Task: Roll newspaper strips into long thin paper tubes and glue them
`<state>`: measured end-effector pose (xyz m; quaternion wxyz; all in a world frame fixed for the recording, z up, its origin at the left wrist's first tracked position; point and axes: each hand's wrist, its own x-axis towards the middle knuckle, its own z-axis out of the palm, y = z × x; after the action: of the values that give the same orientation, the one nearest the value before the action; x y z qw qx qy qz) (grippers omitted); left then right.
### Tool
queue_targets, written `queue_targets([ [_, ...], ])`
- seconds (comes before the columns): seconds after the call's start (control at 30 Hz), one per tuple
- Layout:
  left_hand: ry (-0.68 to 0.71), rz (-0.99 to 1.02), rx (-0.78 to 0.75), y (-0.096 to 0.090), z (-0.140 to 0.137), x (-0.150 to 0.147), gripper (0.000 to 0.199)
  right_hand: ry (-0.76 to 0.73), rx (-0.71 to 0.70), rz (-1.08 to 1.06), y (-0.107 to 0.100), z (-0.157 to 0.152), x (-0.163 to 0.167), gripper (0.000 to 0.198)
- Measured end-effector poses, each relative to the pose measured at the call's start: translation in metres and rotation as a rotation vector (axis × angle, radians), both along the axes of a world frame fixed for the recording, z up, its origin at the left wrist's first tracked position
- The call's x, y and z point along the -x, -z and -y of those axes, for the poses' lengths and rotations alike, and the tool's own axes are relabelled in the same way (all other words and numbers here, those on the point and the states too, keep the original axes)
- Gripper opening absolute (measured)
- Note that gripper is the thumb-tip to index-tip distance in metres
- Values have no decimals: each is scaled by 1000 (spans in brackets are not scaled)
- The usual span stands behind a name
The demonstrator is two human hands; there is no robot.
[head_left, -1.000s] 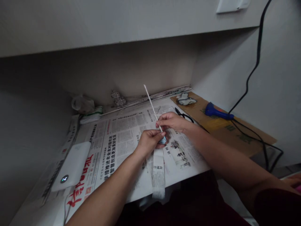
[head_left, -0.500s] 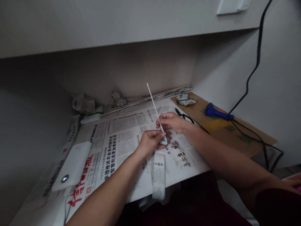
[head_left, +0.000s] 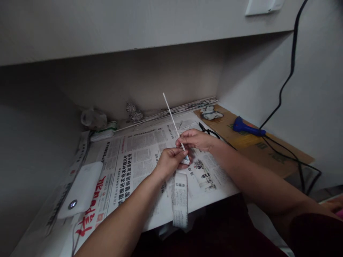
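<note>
We look into a dim, grey-walled alcove (head_left: 150,78) whose worktop is spread with newspaper (head_left: 140,144), and we take the hands as the middle of a clock with twelve at the back wall. Our left hand (head_left: 171,159) pinches the lower end of a thin white stick (head_left: 170,113) between thumb and fingers, and our right hand (head_left: 197,139), just beside it towards two o'clock, closes its fingertips on the same stick slightly higher up. The stick leans away towards eleven o'clock. A small folded bit of paper (head_left: 186,160) shows under the left thumb, and a printed paper strip (head_left: 180,207) runs down at six o'clock, over the near edge; we cannot tell whether the two join. Scissors (head_left: 205,129) lie near the right hand at two o'clock. Farther out, we see a white power bank (head_left: 84,182) at eight, a plastic bag (head_left: 93,119) at ten, a bundle of thin sticks (head_left: 187,106) along the back at twelve, and cardboard (head_left: 281,153) at three, with a blue corded tool (head_left: 246,127) on it.
</note>
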<state>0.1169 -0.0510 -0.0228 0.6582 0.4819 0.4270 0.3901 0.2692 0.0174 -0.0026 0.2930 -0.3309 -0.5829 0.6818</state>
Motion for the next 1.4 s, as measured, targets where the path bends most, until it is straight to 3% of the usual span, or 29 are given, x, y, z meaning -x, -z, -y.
queue_targets([
  [0.13, 3, -15, -12, 0, -1, -1, 32, 71, -89, 23, 5, -2, 3, 29],
  [0.3, -5, -18, -18, 2, -2, 0, 31, 231, -335, 128, 10, -2, 12, 35],
  [0.4, 1, -8, -7, 2, -2, 1, 30, 245, -307, 98, 8, -4, 11, 43],
  [0.5, -19, 27, 9, 0, -2, 1, 33, 379, -276, 51, 7, -13, 2, 47],
  [0.63, -42, 74, 38, -4, 0, 1, 38, 530, -315, 139, 13, -30, -11, 40],
  [0.77, -36, 120, 57, -8, 1, 1, 37, 508, -346, 246, 25, -38, -13, 27],
  [0.87, -32, 164, 65, -9, 1, 1, 34, 520, -446, 332, 31, -39, -14, 22],
  [0.97, -34, 179, 83, -7, -1, 1, 32, 633, -623, 485, 33, -45, -20, 27],
  [1.07, -24, 169, 76, -3, -2, -1, 30, 797, -792, 783, 28, -58, -34, 43],
  [1.17, 3, 153, 62, 1, -2, -1, 29, 925, -808, 1182, 14, -78, -51, 53],
  [1.27, 22, 136, 45, 4, -3, 0, 29, 756, -607, 1587, 0, -96, -66, 41],
  [1.4, 29, 111, 19, 8, -6, 2, 29, 548, -639, 1657, -9, -108, -78, 33],
])
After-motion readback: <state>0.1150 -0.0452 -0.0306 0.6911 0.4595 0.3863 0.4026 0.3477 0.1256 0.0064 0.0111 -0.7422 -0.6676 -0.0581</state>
